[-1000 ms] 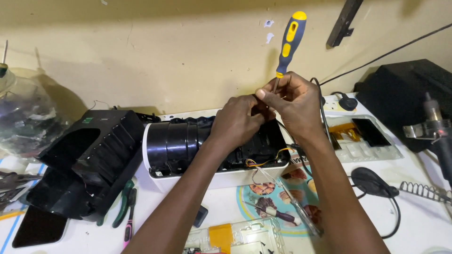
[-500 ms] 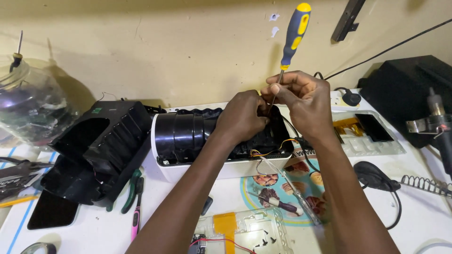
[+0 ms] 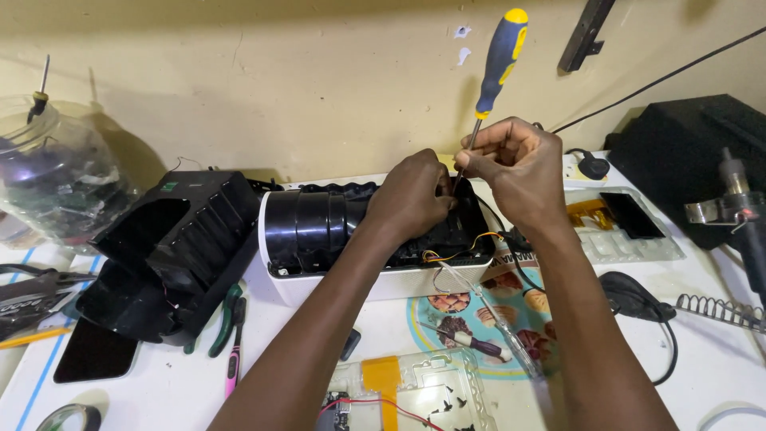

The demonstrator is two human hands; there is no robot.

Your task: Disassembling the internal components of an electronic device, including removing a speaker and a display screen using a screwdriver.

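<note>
Nearest, at 6 o'clock on the bench [image 3: 702, 375]: clear plastic tray [image 3: 415, 391] w/ orange tab, small circuit board w/ red wire beside it. Just beyond, round printed mat [image 3: 455, 307] carrying a small purple-handled driver [image 3: 471, 342] and a clear-handled one, parked within easy reach of both hands. At 8 o'clock: green-handled pliers [image 3: 227, 319] and pink tool lying flat, dark phone [image 3: 96, 351] face up.

Mid-bench: opened speaker body [image 3: 319, 227], white shell w/ black ribbed tube inside, laid on its side so the inner cavity faces up. Left hand [image 3: 411, 195] pressed onto its 3 o'clock end, fingers curled down into the cavity, seemingly steadying parts; what it pinches, can't tell. Right hand [image 3: 515, 168] clenched round the shaft of a blue-yellow screwdriver [image 3: 499, 56], low grip near the tip for control, handle pointing to 12-1 o'clock, tip down in the same cavity. Orange and yellow wires spilling out at 5 o'clock of the hands.

At 9 o'clock: removed black housing [image 3: 159, 247], set aside. Far: clear jar [image 3: 48, 175] at 10, black box [image 3: 686, 144] and soldering stand coil at 3, wall behind.
</note>
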